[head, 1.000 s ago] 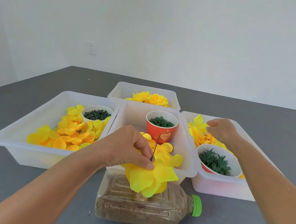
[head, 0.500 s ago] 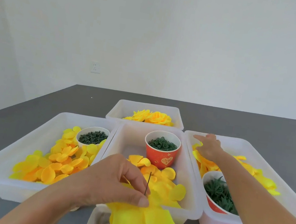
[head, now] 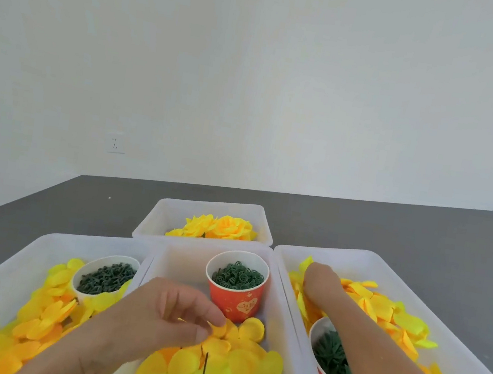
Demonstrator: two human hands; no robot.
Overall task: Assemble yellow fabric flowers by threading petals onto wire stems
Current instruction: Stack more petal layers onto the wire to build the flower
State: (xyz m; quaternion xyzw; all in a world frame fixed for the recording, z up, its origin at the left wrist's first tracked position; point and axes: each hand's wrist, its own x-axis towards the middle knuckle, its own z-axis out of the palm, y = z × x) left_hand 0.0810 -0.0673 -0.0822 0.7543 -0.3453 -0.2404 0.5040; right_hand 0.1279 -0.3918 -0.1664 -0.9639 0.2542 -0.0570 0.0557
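Two hands are working: left hand (head: pixel 168 316) pinching a round fabric petal (head: pixel 219 330); right hand (head: pixel 319 282) is digging among petals, grip unclear.

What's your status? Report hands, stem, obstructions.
Left hand curled over centre-bin petals, grip unclear. Right hand reaching into right bin's petals. Wire stem upright, free. Nothing blocking.

- Left hand (head: pixel 168 319): low centre of view, back of hand up, forearm entering from bottom left. Fingers curled, thumb and fingertips brought together (whether they pinch anything cannot be made out).
- Right hand (head: pixel 317 282): stretched forward and away, forearm running in from the bottom right corner. Palm down, fingers bent downward; fingertips hidden, so grip not readable.
- Hands well apart.
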